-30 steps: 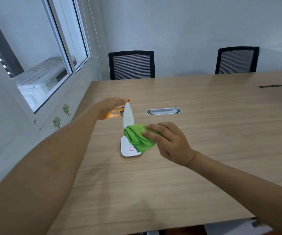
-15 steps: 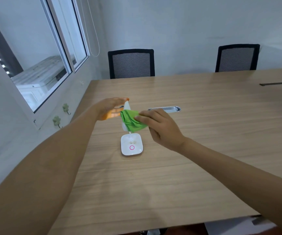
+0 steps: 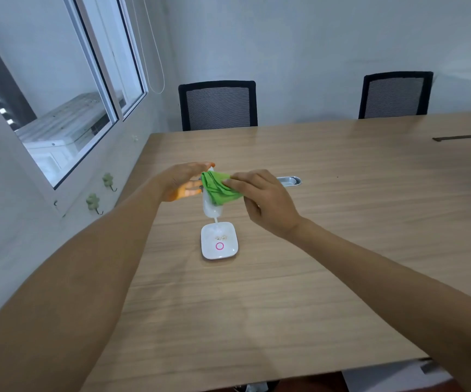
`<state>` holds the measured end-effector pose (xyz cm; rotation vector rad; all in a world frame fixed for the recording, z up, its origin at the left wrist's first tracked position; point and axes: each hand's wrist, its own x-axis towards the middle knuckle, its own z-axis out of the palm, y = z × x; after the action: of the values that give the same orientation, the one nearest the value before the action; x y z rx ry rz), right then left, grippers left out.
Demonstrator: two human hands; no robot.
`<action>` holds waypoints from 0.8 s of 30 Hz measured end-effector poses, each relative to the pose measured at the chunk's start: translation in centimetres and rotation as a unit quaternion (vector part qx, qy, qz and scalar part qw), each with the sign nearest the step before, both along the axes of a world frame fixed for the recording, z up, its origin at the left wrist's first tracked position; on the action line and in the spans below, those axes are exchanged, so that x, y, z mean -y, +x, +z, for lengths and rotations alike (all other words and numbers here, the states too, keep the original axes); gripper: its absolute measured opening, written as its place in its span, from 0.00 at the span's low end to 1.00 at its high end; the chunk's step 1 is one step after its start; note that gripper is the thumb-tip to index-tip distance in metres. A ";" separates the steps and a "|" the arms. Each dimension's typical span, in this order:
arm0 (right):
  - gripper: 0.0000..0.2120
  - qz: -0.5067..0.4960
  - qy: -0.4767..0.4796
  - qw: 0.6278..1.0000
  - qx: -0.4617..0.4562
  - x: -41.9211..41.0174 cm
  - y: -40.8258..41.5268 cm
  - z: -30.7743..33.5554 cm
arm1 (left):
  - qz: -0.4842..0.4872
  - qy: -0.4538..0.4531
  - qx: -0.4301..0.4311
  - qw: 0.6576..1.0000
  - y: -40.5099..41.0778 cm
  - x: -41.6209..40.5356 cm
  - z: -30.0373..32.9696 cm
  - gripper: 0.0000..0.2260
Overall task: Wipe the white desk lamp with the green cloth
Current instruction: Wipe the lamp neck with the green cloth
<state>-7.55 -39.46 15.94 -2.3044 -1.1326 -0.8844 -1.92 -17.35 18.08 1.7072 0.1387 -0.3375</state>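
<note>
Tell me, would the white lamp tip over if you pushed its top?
Probably, yes. The white desk lamp stands tall on a thin neck over a small base, so it looks top-heavy. That may be why the left hand steadies its head while the right hand presses the green cloth.

Right hand (image 3: 265,202) with green cloth (image 3: 219,188) on white lamp (image 3: 213,207), left hand (image 3: 182,179) alongside.

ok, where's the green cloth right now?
In the head view, the green cloth is pinched in the right hand against the top of the white desk lamp, beside the left hand, above the lamp's base.
</note>
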 end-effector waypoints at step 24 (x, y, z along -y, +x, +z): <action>0.20 -0.123 -0.029 0.962 -0.240 -1.3 1.3 -13.3 | -0.017 0.458 -0.033 0.888 -6.8 -5.4 -16.2 0.31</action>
<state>-6.29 -38.13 2.61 -2.5494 -0.6821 -0.3318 -8.70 -11.90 1.92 2.6388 0.3605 -0.3855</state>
